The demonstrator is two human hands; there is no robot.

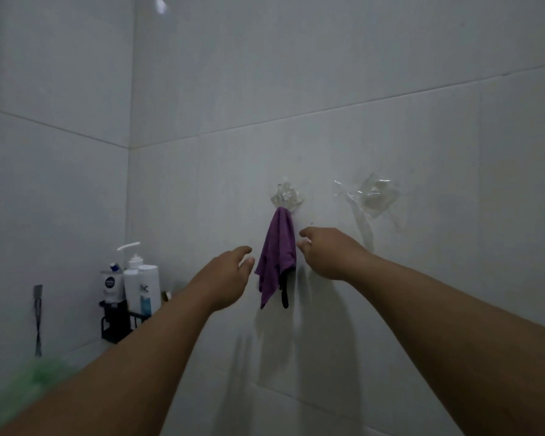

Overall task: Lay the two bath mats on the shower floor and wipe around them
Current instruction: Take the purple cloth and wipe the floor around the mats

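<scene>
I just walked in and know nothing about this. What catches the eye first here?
A purple cloth hangs from a clear hook in the middle of the pale tiled wall, the one strong colour in view. Two bare arms stretch toward it, the left hand and right hand open on either side of it. Low on the left, bottles stand in a black corner rack.

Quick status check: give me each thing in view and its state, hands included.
Purple cloth: hanging from the clear hook, not gripped.
Second clear hook: nothing hanging on it.
Left hand: open, empty, just left of the cloth.
Right hand: fingers curled, empty, at the cloth's right edge.
Bottles: upright in the black rack.
</scene>
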